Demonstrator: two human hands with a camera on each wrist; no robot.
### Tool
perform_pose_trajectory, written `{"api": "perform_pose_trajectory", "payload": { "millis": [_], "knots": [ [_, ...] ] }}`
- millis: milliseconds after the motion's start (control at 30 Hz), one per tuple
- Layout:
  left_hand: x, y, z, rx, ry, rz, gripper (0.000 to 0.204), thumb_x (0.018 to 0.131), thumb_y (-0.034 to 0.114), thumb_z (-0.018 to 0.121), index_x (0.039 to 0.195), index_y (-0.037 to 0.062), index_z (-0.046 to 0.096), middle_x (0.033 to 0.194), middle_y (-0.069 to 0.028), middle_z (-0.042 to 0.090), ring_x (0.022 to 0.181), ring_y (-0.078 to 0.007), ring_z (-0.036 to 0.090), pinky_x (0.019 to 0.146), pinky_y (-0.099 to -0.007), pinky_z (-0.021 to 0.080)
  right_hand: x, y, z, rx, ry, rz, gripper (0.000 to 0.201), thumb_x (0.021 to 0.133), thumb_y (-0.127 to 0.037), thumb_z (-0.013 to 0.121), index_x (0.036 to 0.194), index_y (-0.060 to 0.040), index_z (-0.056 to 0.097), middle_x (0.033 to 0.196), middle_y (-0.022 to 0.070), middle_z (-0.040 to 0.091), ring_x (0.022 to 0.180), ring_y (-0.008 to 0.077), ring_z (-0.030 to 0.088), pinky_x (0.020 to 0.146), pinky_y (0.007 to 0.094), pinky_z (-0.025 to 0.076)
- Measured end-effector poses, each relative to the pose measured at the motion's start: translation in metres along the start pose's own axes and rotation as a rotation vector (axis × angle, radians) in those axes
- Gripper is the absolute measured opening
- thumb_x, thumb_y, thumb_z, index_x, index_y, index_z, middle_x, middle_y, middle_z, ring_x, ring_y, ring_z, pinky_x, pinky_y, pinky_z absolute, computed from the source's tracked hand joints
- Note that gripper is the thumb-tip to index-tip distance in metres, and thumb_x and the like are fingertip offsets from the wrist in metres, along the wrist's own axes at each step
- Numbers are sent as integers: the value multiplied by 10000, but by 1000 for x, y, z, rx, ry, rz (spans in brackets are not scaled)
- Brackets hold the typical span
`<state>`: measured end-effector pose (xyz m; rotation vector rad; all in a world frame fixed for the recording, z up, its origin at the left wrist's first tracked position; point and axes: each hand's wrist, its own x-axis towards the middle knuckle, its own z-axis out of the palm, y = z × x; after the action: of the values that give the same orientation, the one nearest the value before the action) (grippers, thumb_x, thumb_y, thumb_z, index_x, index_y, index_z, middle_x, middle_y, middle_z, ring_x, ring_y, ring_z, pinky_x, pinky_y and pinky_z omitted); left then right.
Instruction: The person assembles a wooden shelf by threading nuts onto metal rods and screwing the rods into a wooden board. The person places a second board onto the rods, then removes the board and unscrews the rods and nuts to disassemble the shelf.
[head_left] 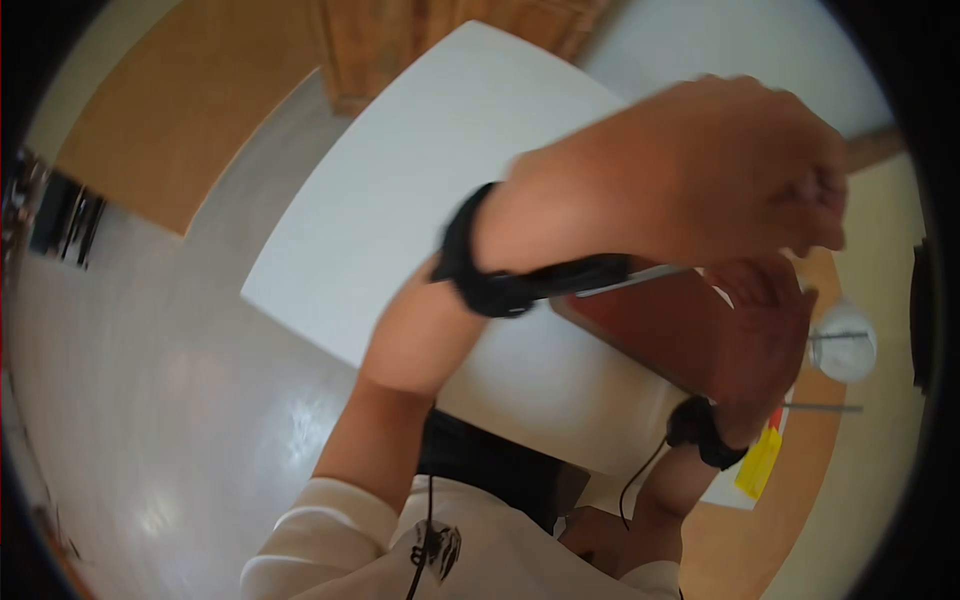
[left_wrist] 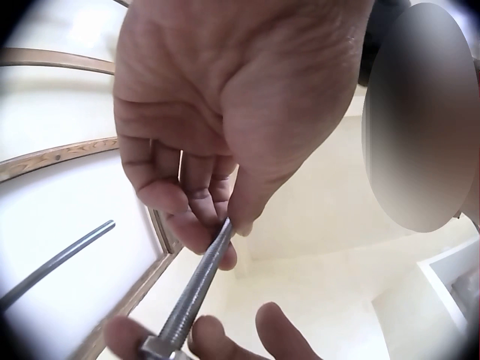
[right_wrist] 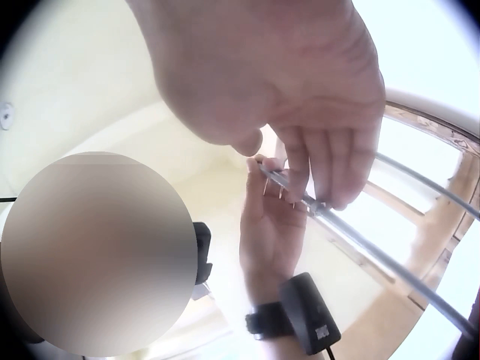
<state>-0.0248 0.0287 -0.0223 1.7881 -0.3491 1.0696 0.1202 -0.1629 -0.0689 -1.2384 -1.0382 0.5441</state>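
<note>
In the left wrist view my left hand pinches the end of a threaded metal rod between thumb and fingers. A hex nut sits on the rod. My right hand reaches the same rod with extended fingers, the fingertips right at the nut in the right wrist view; its thumb stands apart from the nut. From the head view, my left hand is raised above and in front of my right hand, and most of the rod is hidden. A second metal rod runs alongside.
A white table stands before me, with a reddish-brown panel near the right hand. To the right are a wooden surface, a yellow item and a round whitish object. Another wooden table stands at the left.
</note>
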Motion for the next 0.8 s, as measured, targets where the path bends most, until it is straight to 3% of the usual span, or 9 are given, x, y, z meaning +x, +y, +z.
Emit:
{"api": "perform_pose_trajectory", "payload": {
  "millis": [100,200,267,467,533,600,733,767,800],
  "knots": [
    [-5,9,11,-11,-37,-16,201,883,200,723,947,11,739,845,-128,754,782,-284,722,719,-364,558,4,-18,-39,439,-360,39,743,1114,-549,227,1292,80,580,889,114,704,809,209,653,867,360,498],
    [-6,14,12,20,-55,70,181,907,135,706,981,-31,706,841,-139,744,756,-245,718,709,-331,556,-8,-24,-29,34,-95,-37,768,1108,-570,236,1270,89,595,821,79,664,728,159,584,787,318,473],
    [1,26,3,82,-460,-12,297,988,112,680,1232,-50,629,1037,-108,737,889,-160,697,731,-279,548,-16,-9,-6,-113,37,-40,769,1103,-575,255,1282,94,588,845,95,683,783,171,628,791,307,480],
    [-16,2,8,186,-321,-66,187,941,43,740,1039,-70,628,893,-146,720,744,-178,712,648,-283,553,-9,-19,3,-288,-54,-88,758,1116,-540,168,1337,72,557,856,163,721,877,219,679,850,313,496],
    [-27,-1,36,169,83,-156,251,983,192,649,1049,-50,650,881,-127,690,748,-190,665,712,-290,522,-4,-26,-50,262,-500,156,777,1110,-557,161,1257,85,572,783,154,690,946,224,699,814,293,535],
    [-14,3,42,113,55,-178,252,1016,185,606,1112,-47,589,881,-138,651,734,-169,623,699,-282,499,-3,-25,-48,74,-423,41,639,1124,-486,243,1193,39,602,752,151,655,991,198,697,770,273,554],
    [5,-1,39,299,29,-105,308,1049,329,608,1019,40,504,762,-40,490,690,-122,442,638,-276,352,9,-12,-25,97,-458,-134,474,1072,-246,562,1449,28,476,1467,132,572,1207,235,628,919,388,563],
    [7,-3,38,336,10,-56,321,1046,353,615,988,62,493,746,-13,450,682,-112,406,628,-277,322,9,-5,-19,-6,-417,-188,546,1075,-438,529,1263,74,553,744,216,629,613,317,627,566,416,471],
    [10,-4,26,171,-74,-11,298,1006,267,668,972,5,529,777,-89,580,653,-146,513,623,-285,409,10,-7,-16,-28,-311,-269,483,1078,-411,524,1082,62,621,618,178,575,514,313,566,520,447,422]
  ]
}}
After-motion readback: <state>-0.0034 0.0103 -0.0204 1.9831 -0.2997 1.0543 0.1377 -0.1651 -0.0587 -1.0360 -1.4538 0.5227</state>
